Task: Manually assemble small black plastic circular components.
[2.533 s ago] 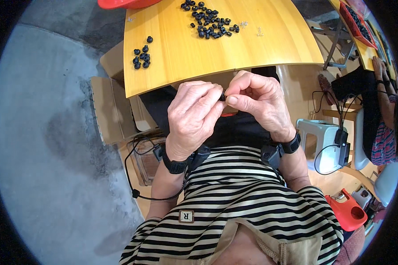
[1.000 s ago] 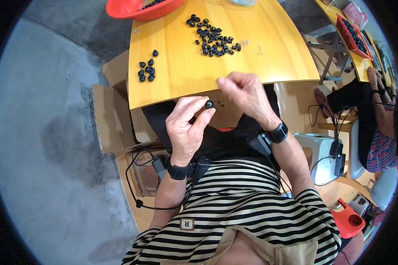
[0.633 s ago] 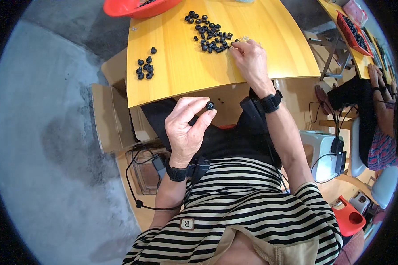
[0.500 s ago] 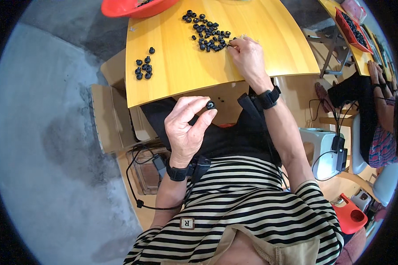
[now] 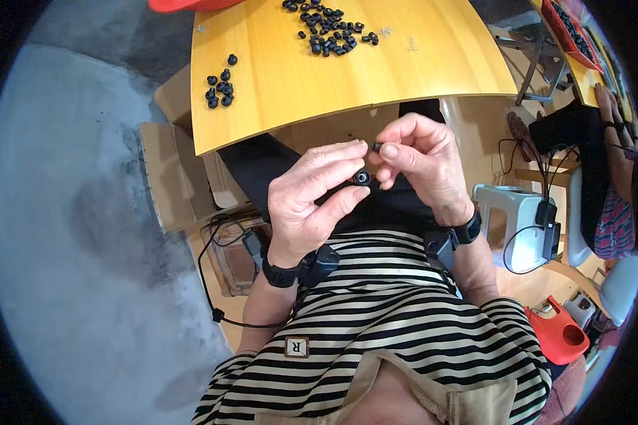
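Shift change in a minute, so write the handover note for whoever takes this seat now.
Left hand: pinches a small black ring part at its fingertips.
Right hand: pinches a tiny dark piece just above that ring, close to it; whether they touch cannot be told.
Both hands are above the lap, short of the wooden table.
On the table: a small cluster of black parts at left, a larger loose pile at the far edge.
Done: cannot tell.
Left: the pile.

Wooden table [image 5: 283, 85] over grey floor [image 5: 71, 212]
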Tool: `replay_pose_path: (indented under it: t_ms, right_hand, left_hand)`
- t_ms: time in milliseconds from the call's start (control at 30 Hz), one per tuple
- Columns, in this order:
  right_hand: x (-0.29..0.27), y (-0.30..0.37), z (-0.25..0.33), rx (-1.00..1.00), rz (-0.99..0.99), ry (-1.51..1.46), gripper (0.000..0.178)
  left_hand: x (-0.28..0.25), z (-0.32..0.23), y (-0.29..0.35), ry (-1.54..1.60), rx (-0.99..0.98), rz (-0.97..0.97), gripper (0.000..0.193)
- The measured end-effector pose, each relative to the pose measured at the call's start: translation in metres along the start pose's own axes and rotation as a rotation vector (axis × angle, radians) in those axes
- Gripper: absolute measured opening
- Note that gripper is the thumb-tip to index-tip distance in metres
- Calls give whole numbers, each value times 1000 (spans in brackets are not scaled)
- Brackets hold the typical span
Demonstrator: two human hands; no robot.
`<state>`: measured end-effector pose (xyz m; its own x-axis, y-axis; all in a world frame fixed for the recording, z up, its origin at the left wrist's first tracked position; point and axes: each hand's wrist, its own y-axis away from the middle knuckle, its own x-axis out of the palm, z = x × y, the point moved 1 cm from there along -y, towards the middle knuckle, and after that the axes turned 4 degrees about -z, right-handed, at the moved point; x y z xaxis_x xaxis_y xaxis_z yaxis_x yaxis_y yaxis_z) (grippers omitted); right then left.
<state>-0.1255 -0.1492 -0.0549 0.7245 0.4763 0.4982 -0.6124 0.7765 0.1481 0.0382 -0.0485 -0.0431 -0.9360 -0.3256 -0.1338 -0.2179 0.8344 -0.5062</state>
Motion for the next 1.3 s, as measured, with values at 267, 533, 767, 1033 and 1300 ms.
replay_pose_path:
  t_ms: [267,533,767,1033,1300]
  right_hand:
    - [2,5,-9,-78,65,-17,17]
    - [1,4,-12,-135,58,-44,16]
    - [3,1,-17,-252,74,-43,15]
    - [8,5,-19,-385,83,14,14]
    - [13,9,-20,-456,50,101,16]
  left_hand:
    - [-2,-3,3,-1,20,-13,34]
    - [0,-4,2,36,27,-13,34]
    - [1,-6,3,19,15,-30,35]
    - [1,-7,4,-4,-69,-110,32]
    - [3,-8,3,-44,-79,-123,30]
